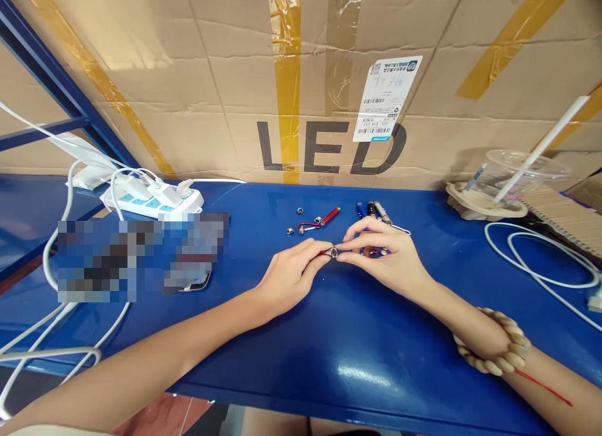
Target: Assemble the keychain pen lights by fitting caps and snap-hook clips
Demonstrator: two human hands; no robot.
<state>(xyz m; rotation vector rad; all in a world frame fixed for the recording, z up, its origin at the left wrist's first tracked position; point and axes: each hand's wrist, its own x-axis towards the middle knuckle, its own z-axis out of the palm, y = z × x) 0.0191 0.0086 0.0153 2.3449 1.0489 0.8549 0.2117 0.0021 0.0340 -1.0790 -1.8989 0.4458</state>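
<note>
My left hand [289, 278] and my right hand [380, 254] meet over the blue table [329, 348]. Together their fingertips pinch a small red tube with a silver ring end [330, 253]; the left holds the red body, the right grips the silver end. Just behind the hands lie a red keychain light [329, 216], small silver caps [300, 210] and a few slim pen-like lights [374, 209]. A beaded bracelet [493, 348] sits on my right wrist.
A white power strip [155, 201] with plugs and white cables sits at the back left, a phone [195, 285] beside a blurred patch. A large "LED" cardboard box [329, 78] walls the back. A clear plastic cup with straw [512, 179] and a white cable [540, 260] lie right.
</note>
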